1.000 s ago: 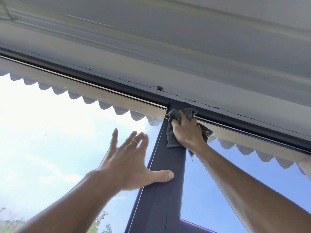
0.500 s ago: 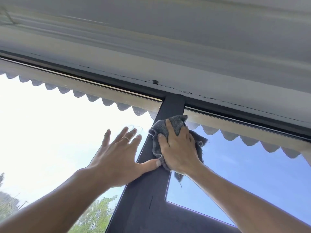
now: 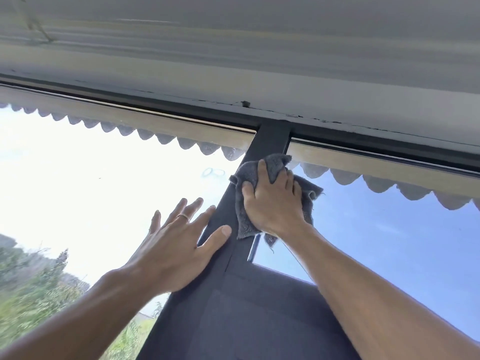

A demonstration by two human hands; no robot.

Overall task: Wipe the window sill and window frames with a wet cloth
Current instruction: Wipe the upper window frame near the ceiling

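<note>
Cloth [image 3: 246,216] partly hidden under right hand [image 3: 272,203], fingers curled, gripping it against dark window frame [image 3: 272,137]. Left hand [image 3: 179,245] fingers spread straight, flat on glass [image 3: 104,178], thumb on frame.

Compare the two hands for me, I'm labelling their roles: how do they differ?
The right hand grips the grey cloth against the dark frame post; the left hand holds nothing. The left hand's fingers are spread straight, the right hand's curled. The left hand wears a ring; no ring shows on the right hand. Both touch the post.
</note>
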